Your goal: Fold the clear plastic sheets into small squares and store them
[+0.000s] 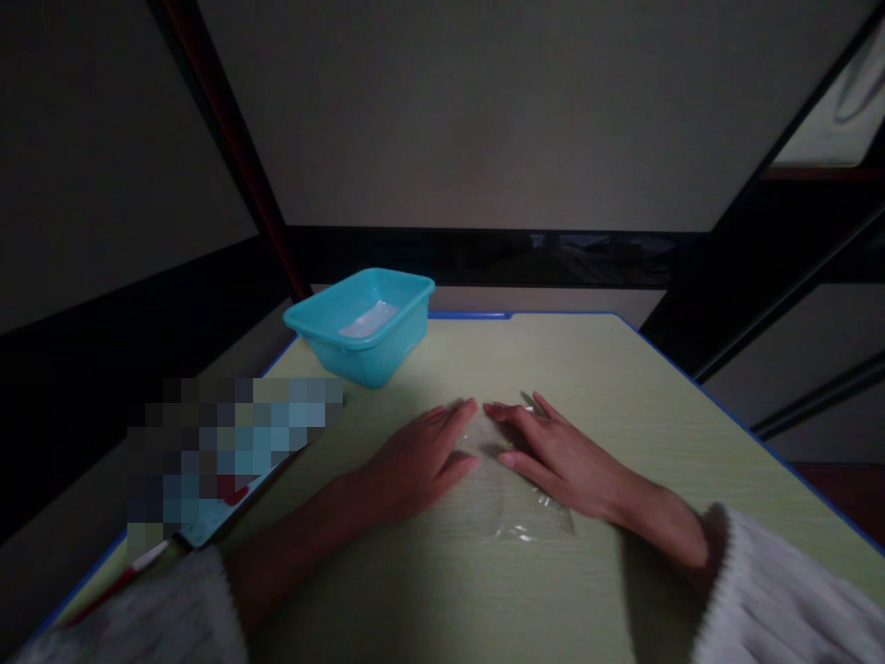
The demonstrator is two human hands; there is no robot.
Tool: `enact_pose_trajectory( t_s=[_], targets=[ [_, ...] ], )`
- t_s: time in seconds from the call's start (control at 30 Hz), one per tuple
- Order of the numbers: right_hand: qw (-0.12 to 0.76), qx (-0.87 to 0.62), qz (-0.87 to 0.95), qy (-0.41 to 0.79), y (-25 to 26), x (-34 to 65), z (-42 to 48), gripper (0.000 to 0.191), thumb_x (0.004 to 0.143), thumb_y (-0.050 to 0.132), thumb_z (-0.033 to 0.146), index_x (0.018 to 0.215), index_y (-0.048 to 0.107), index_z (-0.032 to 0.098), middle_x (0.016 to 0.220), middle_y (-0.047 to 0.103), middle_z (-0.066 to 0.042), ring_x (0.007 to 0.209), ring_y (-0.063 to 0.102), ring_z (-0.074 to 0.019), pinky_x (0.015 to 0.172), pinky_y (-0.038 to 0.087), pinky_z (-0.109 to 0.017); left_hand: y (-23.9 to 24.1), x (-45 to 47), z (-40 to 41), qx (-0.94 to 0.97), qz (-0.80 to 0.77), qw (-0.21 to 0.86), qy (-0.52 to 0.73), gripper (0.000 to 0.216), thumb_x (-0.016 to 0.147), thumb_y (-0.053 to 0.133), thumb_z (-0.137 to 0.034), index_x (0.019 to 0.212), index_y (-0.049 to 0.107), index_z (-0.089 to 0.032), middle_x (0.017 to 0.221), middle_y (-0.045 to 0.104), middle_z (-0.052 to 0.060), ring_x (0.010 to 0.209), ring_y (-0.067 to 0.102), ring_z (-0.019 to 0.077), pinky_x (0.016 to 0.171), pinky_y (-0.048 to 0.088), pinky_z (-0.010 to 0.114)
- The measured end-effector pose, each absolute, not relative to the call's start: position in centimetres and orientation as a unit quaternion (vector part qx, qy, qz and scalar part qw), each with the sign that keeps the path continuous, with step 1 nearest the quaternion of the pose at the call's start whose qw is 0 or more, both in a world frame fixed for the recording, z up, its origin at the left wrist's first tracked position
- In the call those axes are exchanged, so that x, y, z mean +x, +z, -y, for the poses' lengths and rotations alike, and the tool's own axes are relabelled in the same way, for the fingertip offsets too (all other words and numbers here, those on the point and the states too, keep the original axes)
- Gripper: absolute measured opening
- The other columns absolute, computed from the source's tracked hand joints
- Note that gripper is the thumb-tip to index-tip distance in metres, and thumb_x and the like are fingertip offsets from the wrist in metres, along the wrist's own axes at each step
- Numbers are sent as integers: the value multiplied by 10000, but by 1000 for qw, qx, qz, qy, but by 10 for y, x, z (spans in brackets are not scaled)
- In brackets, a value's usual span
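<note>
A clear plastic bag [515, 512] lies flat on the pale green table [622, 397]. My left hand [415, 461] rests palm down on the bag's left part, fingers stretched out and together. My right hand [553, 452] lies flat on the bag's right part, fingers extended, its fingertips almost meeting those of the left hand. Both wrists come out of white knitted sleeves. Neither hand grips anything.
A turquoise plastic tub [363, 323] stands at the table's far left, with something pale and flat inside. A blurred-out patch and a red-and-white pen-like object [124, 581] lie at the left edge. Walls and dark frames surround the table.
</note>
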State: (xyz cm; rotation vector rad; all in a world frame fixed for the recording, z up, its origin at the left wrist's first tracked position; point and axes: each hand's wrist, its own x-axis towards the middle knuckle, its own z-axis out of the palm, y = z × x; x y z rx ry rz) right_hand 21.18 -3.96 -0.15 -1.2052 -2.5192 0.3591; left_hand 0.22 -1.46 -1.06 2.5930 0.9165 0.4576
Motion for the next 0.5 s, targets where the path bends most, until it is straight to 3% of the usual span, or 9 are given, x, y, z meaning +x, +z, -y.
enact_pose_trajectory(
  t_s=[0.27,0.5],
  targets=[
    [159,-440,873,141,0,226,39,340,912,352,392,1192,361,200,1247,523,-121,1133,496,-245,1035,153,-582,-8,-9,9,896,-348,233,147,512,870,394,-257,1337,259,-97,1394,329,147,1298,279,190,1057,256,367],
    [147,-445,869,159,3,238,38,295,918,327,399,1107,416,190,1265,512,-119,1118,508,-241,1027,178,-577,-7,-23,2,892,-344,259,135,554,895,342,-276,1389,131,-140,1385,356,114,1296,283,171,1060,235,376]
  ],
)
